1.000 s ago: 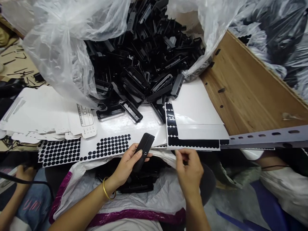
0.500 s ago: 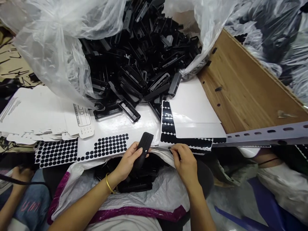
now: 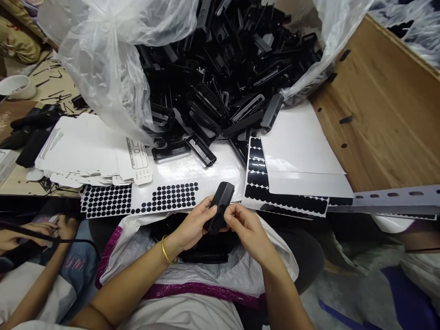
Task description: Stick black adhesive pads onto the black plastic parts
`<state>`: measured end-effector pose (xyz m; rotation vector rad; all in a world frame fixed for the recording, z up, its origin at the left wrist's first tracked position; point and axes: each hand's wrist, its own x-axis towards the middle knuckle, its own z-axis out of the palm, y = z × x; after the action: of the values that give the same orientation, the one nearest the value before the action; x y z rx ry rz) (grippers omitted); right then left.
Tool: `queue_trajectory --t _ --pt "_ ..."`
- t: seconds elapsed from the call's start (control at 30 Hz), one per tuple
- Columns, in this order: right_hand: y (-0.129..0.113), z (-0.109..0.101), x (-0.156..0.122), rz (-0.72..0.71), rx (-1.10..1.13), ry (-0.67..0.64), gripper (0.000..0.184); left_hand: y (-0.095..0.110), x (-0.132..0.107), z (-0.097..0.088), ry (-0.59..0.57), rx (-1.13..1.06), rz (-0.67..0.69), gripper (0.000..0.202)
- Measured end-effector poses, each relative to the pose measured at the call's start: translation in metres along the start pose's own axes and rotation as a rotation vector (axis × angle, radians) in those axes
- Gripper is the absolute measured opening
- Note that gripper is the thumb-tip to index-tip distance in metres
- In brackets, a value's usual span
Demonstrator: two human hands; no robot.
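Note:
My left hand [image 3: 196,223] is closed around a long black plastic part [image 3: 222,196], tilted upright, its patterned face towards me. Against the right side of that part, my right hand [image 3: 244,225] has thumb and forefinger pinched together; whatever they hold is hidden. Below both hands, an open white bag [image 3: 154,270] with a purple edge lies over my lap, with more black parts [image 3: 206,256] inside. Just beyond my left hand is a sheet of round black stickers [image 3: 175,195]. A second sticker sheet [image 3: 256,181] lies partly under white paper [image 3: 302,146].
A large heap of black plastic parts [image 3: 213,101] spills from a clear plastic bag [image 3: 103,59]. White cards [image 3: 85,146] are stacked at left, and a wooden board [image 3: 388,105] stands at right. Another person's hands [image 3: 51,229] are at the lower left.
My right hand has come left from the sticker sheet's edge to the black part. The part has turned in my left hand. The whole view has shifted, bringing more of the left side in.

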<state>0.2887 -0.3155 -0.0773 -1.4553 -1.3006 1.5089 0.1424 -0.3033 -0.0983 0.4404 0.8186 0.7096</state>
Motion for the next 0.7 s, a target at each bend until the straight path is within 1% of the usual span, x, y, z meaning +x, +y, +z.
queue_trajectory --t 0.13,0.4,0.7 --pt "-0.0010 0.0070 0.0017 0.029 -0.046 -0.003 0.015 0.0012 -0.0023 -0.0009 0.010 -0.014 -0.009 0.045" --pt "-0.0021 0.0090 0.0040 0.045 -0.054 -0.023 0.015 0.0040 -0.0028 -0.0023 0.007 -0.025 -0.005 0.040" --pt "-0.0029 0.0104 0.0066 0.065 -0.030 -0.007 0.015 0.0052 -0.0029 -0.0036 0.010 -0.017 -0.013 0.044"
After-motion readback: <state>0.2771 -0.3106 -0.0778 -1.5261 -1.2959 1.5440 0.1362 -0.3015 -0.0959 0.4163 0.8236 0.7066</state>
